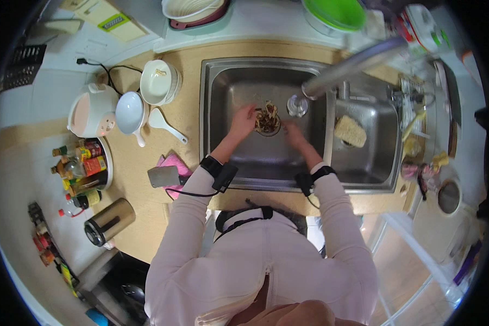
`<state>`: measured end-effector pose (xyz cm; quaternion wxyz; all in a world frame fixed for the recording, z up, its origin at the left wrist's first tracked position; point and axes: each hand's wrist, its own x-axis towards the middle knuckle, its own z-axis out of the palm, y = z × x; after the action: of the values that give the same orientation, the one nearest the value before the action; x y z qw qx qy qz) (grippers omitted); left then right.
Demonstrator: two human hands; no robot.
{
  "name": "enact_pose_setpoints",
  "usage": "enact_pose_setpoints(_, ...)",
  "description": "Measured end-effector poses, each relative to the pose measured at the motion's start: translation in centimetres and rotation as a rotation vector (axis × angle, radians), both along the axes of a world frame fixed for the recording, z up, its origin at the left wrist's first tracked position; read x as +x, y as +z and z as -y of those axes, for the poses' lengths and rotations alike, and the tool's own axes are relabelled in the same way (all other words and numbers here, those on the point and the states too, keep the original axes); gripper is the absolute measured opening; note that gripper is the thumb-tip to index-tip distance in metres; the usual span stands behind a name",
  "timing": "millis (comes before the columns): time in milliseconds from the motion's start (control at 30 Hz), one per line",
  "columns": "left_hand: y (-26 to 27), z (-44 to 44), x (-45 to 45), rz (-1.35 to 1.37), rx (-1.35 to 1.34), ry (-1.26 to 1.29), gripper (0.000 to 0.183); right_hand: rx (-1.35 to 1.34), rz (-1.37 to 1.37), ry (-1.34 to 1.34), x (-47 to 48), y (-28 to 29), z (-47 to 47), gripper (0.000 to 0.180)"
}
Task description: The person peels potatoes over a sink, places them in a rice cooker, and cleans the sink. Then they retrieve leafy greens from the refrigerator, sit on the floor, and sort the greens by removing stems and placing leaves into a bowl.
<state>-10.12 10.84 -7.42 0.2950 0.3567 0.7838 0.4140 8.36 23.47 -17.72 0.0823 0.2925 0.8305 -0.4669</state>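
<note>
Dark and pale food scraps or plant pieces (268,118) lie heaped over the round drain strainer (267,132) in the larger basin of a stainless steel sink (236,142). My left hand (244,118) is at the left edge of the heap, fingers touching or very near it; whether it pinches a piece is unclear. On the right side of the heap, my right hand (293,133) is blurred, its fingers curled near the strainer's rim. Behind it a clear round object, perhaps a glass (297,106), stands beneath the faucet (350,67).
The smaller basin holds a beige sponge-like block (350,131). Left on the counter are a cleaver (165,176) on a pink cloth (174,161), a white rice paddle (165,125), white bowls (157,81) and a rice cooker (91,110). A metal kettle (110,222) stands nearer.
</note>
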Motion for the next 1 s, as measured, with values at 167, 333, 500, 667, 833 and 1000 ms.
enact_pose_setpoints(167,-9.7,0.4,-0.7,-0.04,-0.393,0.01,0.057,0.305,-0.035,0.08,-3.1,-5.9,0.2,0.065)
enact_pose_setpoints(333,-13.1,-1.4,-0.9,0.008,-0.401,0.035,0.073,0.141,0.015,0.008,-6.9,-4.9,-2.0,0.075)
enact_pose_setpoints(500,-15.1,-3.2,-2.5,-0.154,-0.344,-0.098,0.074,0.265,0.062,0.169,-8.4,-3.7,-2.3,0.073)
enact_pose_setpoints(667,-16.7,-2.5,-1.9,-0.239,-0.307,-0.446,0.051,0.214,0.08,0.377,-7.0,-3.8,-1.1,0.062)
enact_pose_setpoints(833,-15.1,0.8,1.6,-0.144,-0.221,-0.464,0.042,0.135,0.026,0.2,-4.0,-2.5,0.2,0.061)
enact_pose_setpoints(1000,-15.6,1.6,3.4,-0.068,-0.427,-0.044,0.036,0.145,0.218,0.052,-2.9,-3.4,2.8,0.058)
